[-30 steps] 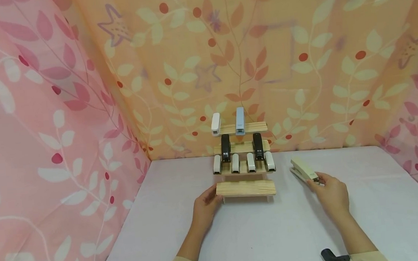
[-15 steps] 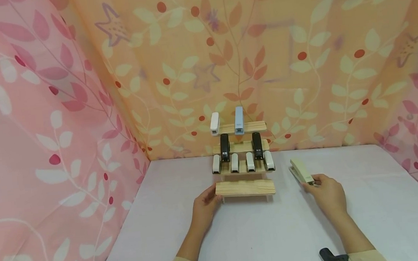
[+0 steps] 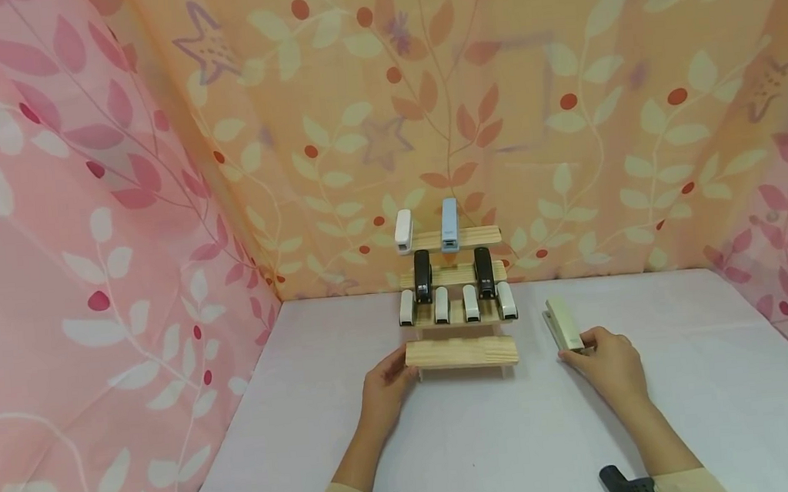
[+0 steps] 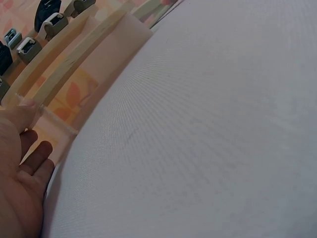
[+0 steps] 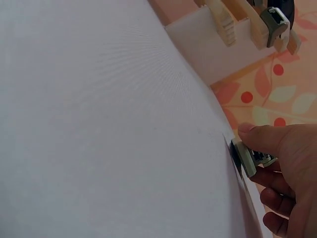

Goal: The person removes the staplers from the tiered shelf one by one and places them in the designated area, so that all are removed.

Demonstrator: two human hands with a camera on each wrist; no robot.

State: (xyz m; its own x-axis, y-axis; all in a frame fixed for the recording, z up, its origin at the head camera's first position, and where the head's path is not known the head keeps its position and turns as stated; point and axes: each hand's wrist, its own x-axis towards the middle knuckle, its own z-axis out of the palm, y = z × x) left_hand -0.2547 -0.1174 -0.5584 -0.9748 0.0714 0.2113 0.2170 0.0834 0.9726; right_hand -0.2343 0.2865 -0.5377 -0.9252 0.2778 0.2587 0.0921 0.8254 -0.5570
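Observation:
A pale green stapler [image 3: 564,324] stands at the right of the tiered wooden rack [image 3: 461,353], its far end pointing away and slightly left. My right hand [image 3: 615,366] pinches its near end between thumb and fingers; the right wrist view shows the stapler's end [image 5: 245,158] low over the white cloth. My left hand [image 3: 381,392] holds the left end of the rack's lowest tier, which bears nothing. In the left wrist view, the left thumb [image 4: 20,115] lies against that tier's end, the other fingers curled below.
Several white staplers [image 3: 471,304] line the second tier. Two black staplers [image 3: 423,276] stand behind them. A white stapler [image 3: 403,231] and a light blue stapler [image 3: 449,224] top the rack. A flowered orange curtain [image 3: 567,147] hangs behind the table [image 3: 493,447].
My right hand has moved slightly left, turning the green stapler so it points more straight away. My left hand stays at the rack's end.

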